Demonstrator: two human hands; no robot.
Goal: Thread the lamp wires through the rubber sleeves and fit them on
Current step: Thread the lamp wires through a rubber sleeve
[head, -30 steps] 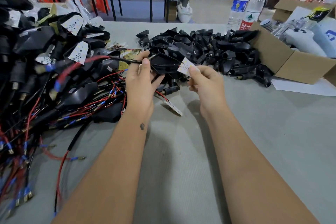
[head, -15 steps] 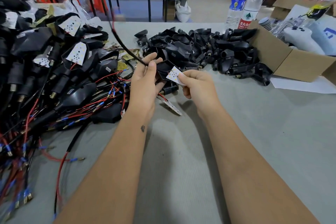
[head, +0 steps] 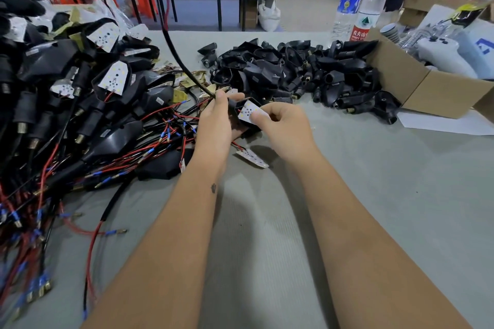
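My left hand [head: 213, 125] pinches a black sheathed lamp wire [head: 173, 45] that rises up and away from my fingers. The same hand cradles a black rubber sleeve [head: 235, 109]. My right hand [head: 283, 125] pinches a small white LED board [head: 250, 112] at the sleeve's open mouth. Another white LED board [head: 252, 158] with a red lead lies on the table just below my hands. A heap of empty black rubber sleeves [head: 299, 72] sits beyond my hands.
A big tangle of fitted lamps with red and black wires [head: 80, 120] fills the left. A cardboard box [head: 427, 88] stands at right, two water bottles [head: 358, 8] behind it. The grey table [head: 374, 195] stretches before me.
The black wire has swung from lying leftward to standing up and away. Both hands drew slightly closer together, and the LED board now sits in the sleeve's mouth.
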